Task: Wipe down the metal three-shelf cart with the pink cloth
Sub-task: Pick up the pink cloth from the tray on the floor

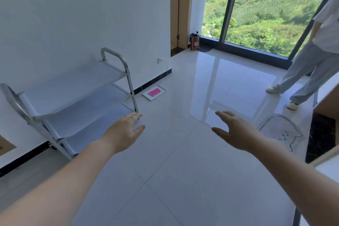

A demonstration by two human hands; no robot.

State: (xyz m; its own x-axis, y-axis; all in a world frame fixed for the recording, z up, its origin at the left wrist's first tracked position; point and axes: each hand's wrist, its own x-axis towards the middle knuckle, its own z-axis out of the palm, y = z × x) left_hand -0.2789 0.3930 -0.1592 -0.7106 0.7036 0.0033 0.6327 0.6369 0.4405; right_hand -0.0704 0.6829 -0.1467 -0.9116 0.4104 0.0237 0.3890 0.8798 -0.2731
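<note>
The metal three-shelf cart (73,86) stands against the white wall on the left, its shelves bare. A folded pink cloth (154,92) lies in a white tray (146,95) on the floor just beyond the cart's far end. My left hand (122,132) is stretched out in front of the cart's near corner, fingers apart, holding nothing. My right hand (233,130) hovers over the floor to the right, also spread and empty. Neither hand touches the cart or the cloth.
Glossy white floor tiles (174,170) spread ahead. Another person (311,64) stands at the right by the tall window (266,9). A clear chair (282,130) and a dark counter edge (322,134) sit at the right. A paper bag (194,43) stands in the far corner.
</note>
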